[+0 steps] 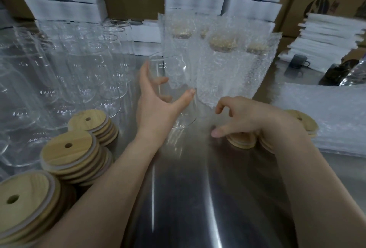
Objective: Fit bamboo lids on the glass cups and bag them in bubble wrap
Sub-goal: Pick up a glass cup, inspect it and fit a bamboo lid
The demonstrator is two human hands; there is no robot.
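Clear glass cup [185, 116], unlidded, stands mid-frame on the steel surface [178, 188] with our left hand [156, 107] wrapped round it. Our right hand [257, 122] hovers loosely curled and empty over round bamboo lids [241, 141]. We judge a slipping hold could knock the cup into the bubble-wrapped cups [217, 65] just behind.

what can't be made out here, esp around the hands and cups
Head view:
- left hand on the glass cup: blur and clear glass hide whether it grips.
- lids under the right hand: covered by it; count, and any hold, unknown.
- bagged cups: bubble wrap veils them; number unclear.
- nearest lid stack: cut by the left edge.
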